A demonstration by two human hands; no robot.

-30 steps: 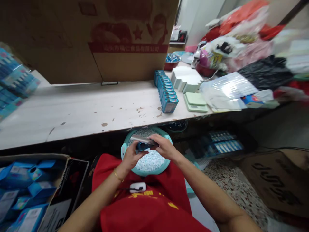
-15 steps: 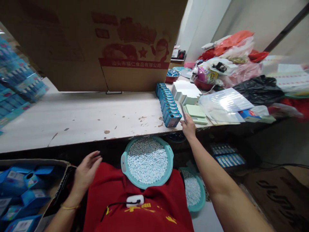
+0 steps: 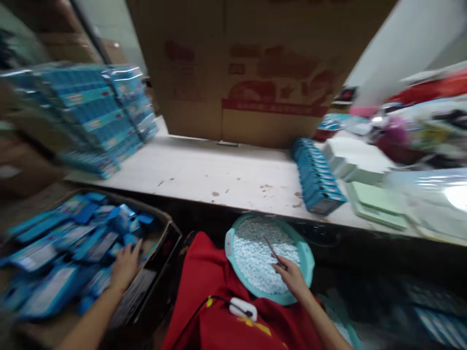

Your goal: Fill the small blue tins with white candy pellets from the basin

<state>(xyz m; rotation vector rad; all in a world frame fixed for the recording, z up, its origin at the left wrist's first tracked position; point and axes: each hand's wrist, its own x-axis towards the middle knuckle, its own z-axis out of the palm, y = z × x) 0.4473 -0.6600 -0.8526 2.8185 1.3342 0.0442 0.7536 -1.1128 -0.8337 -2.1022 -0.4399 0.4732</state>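
My left hand reaches into an open cardboard box at the lower left, fingers stretched and a little apart. Its fingertips are at the small blue cartons heaped there; blur hides whether they touch one. In my right hand is a thin, dark, flat strip, pinched at one end. The hand is over a turquoise basin on my lap, full of small pale-blue and white pellets. The strip slants over the pellets, and I cannot tell if its tip touches them.
On the white table, a row of blue cartons stands at right beside white stacks and a pale-green stack. A big cardboard carton blocks the back. Wrapped blue packs stand at left. Another basin sits low right.
My view has turned left. My left hand has moved from beside my lap into the box of blue cartons. My right hand has brought the strip from the table over the basin.
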